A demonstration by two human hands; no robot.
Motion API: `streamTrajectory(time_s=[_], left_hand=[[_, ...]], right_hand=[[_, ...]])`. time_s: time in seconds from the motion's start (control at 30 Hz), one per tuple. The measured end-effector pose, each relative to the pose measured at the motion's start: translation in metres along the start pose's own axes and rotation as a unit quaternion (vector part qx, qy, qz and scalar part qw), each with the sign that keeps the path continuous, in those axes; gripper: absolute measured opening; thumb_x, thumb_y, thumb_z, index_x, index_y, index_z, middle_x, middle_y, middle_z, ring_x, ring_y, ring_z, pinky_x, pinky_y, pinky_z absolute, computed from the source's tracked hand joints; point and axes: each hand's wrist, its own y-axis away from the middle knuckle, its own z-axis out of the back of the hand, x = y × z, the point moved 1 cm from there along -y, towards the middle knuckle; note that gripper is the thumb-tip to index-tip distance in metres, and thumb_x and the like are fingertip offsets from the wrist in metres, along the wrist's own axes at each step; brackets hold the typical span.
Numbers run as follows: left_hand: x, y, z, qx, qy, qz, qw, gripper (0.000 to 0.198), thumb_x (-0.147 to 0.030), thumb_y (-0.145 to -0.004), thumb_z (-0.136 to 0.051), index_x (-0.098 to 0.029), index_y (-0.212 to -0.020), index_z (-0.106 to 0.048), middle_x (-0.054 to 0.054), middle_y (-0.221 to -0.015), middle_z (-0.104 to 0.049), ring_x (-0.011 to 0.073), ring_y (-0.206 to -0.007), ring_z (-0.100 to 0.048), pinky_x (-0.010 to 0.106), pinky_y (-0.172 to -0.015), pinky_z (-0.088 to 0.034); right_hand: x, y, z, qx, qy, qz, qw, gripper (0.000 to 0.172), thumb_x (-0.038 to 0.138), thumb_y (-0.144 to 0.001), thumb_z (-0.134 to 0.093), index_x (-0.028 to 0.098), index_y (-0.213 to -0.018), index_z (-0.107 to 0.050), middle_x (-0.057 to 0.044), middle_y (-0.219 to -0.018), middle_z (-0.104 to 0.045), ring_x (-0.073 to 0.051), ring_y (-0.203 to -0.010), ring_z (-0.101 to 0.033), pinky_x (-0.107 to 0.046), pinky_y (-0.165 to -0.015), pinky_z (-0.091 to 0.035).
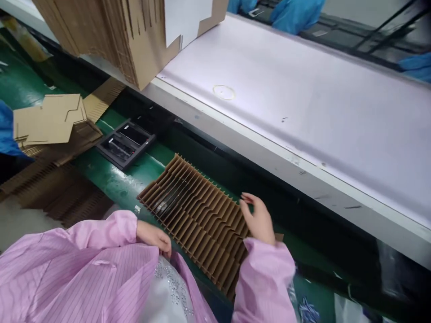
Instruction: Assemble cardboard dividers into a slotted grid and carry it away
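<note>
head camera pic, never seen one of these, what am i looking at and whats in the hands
The camera sits on a person's head, looking down at their own two hands in pink striped sleeves. Both hands rest on a slotted brown cardboard divider lying on a green belt: the left hand at its near edge, the right hand open against its right end. Neither clearly grips it. Further left on the belt lie a black tray and flat cardboard pieces. A stack of folded cartons stands on the pale raised shelf. Blue sleeves at the top belong to other workers.
</note>
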Motion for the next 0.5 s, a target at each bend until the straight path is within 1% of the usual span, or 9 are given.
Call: streamTrajectory(time_s=[0.07, 0.1, 0.13, 0.2, 0.23, 0.27, 0.3, 0.37, 0.5], left_hand=[[0.023, -0.01, -0.017, -0.091, -0.172, 0.017, 0.981, 0.025, -0.013, -0.091, -0.05, -0.003, -0.111, -0.063, 0.01, -0.108, -0.063, 0.0131, -0.096, -0.058, 0.019, -0.084, -0.043], [0.031, -0.014, -0.022, -0.154, -0.263, -0.022, 0.952, 0.025, -0.012, -0.089, -0.053, -0.006, -0.109, -0.065, 0.008, -0.106, -0.063, 0.0142, -0.095, -0.058, 0.02, -0.082, -0.042], [0.035, -0.016, -0.025, -0.223, -0.343, -0.088, 0.908, 0.023, -0.014, -0.087, -0.054, -0.009, -0.105, -0.067, 0.006, -0.102, -0.063, 0.0144, -0.089, -0.058, 0.022, -0.075, -0.042], [0.037, -0.014, -0.026, -0.374, -0.429, -0.243, 0.785, 0.017, -0.015, -0.087, -0.05, -0.015, -0.093, -0.066, 0.002, -0.088, -0.06, 0.0139, -0.078, -0.051, 0.026, -0.07, -0.037], [0.036, -0.011, -0.025, -0.419, -0.439, -0.293, 0.739, 0.017, -0.017, -0.088, -0.047, -0.015, -0.09, -0.064, 0.001, -0.085, -0.058, 0.0143, -0.078, -0.047, 0.028, -0.07, -0.034], [0.033, -0.007, -0.022, -0.454, -0.445, -0.309, 0.707, 0.018, -0.017, -0.09, -0.045, -0.016, -0.09, -0.062, 0.001, -0.085, -0.057, 0.0148, -0.079, -0.044, 0.03, -0.072, -0.031], [0.03, -0.003, -0.019, -0.472, -0.458, -0.305, 0.688, 0.019, -0.018, -0.092, -0.043, -0.015, -0.092, -0.062, 0.001, -0.087, -0.057, 0.0156, -0.083, -0.043, 0.032, -0.073, -0.028], [0.024, 0.002, -0.013, -0.485, -0.498, -0.257, 0.671, 0.018, -0.021, -0.093, -0.046, -0.017, -0.094, -0.063, 0.001, -0.092, -0.057, 0.0175, -0.088, -0.041, 0.035, -0.075, -0.025], [0.026, -0.002, -0.005, -0.479, -0.573, -0.201, 0.634, 0.008, -0.027, -0.084, -0.062, -0.02, -0.084, -0.066, 0.001, -0.097, -0.057, 0.0188, -0.093, -0.039, 0.035, -0.085, -0.026]], right_hand=[[0.025, -0.033, -0.021, 0.15, 0.154, -0.029, 0.976, 0.036, 0.027, -0.09, -0.048, 0.022, -0.125, -0.051, 0.004, -0.129, -0.05, -0.011, -0.119, -0.049, -0.032, -0.108, -0.035], [0.036, -0.045, -0.029, 0.207, 0.233, -0.052, 0.949, 0.041, 0.027, -0.091, -0.045, 0.022, -0.132, -0.047, 0.003, -0.133, -0.046, -0.015, -0.123, -0.046, -0.038, -0.109, -0.032], [0.045, -0.053, -0.036, 0.261, 0.293, -0.08, 0.916, 0.044, 0.027, -0.091, -0.043, 0.021, -0.135, -0.044, 0.002, -0.136, -0.044, -0.018, -0.125, -0.044, -0.04, -0.108, -0.031], [0.055, -0.065, -0.045, 0.33, 0.348, -0.117, 0.87, 0.045, 0.027, -0.09, -0.043, 0.021, -0.135, -0.045, 0.0, -0.135, -0.046, -0.02, -0.124, -0.044, -0.041, -0.107, -0.031], [0.057, -0.069, -0.047, 0.347, 0.354, -0.13, 0.859, 0.043, 0.027, -0.089, -0.044, 0.021, -0.132, -0.049, -0.001, -0.133, -0.048, -0.021, -0.123, -0.045, -0.04, -0.105, -0.031], [0.056, -0.073, -0.05, 0.354, 0.352, -0.137, 0.856, 0.04, 0.028, -0.089, -0.045, 0.022, -0.127, -0.053, -0.001, -0.13, -0.05, -0.021, -0.121, -0.047, -0.04, -0.103, -0.033], [0.053, -0.076, -0.052, 0.357, 0.347, -0.14, 0.856, 0.037, 0.029, -0.088, -0.048, 0.021, -0.122, -0.057, -0.003, -0.128, -0.051, -0.022, -0.118, -0.049, -0.039, -0.1, -0.035], [0.044, -0.082, -0.056, 0.369, 0.334, -0.149, 0.855, 0.033, 0.03, -0.085, -0.053, 0.02, -0.116, -0.063, -0.004, -0.122, -0.055, -0.022, -0.111, -0.052, -0.036, -0.094, -0.039], [0.024, -0.089, -0.066, 0.367, 0.312, -0.148, 0.864, 0.031, 0.023, -0.083, -0.055, 0.016, -0.112, -0.066, -0.005, -0.111, -0.06, -0.017, -0.1, -0.056, -0.029, -0.086, -0.041]])
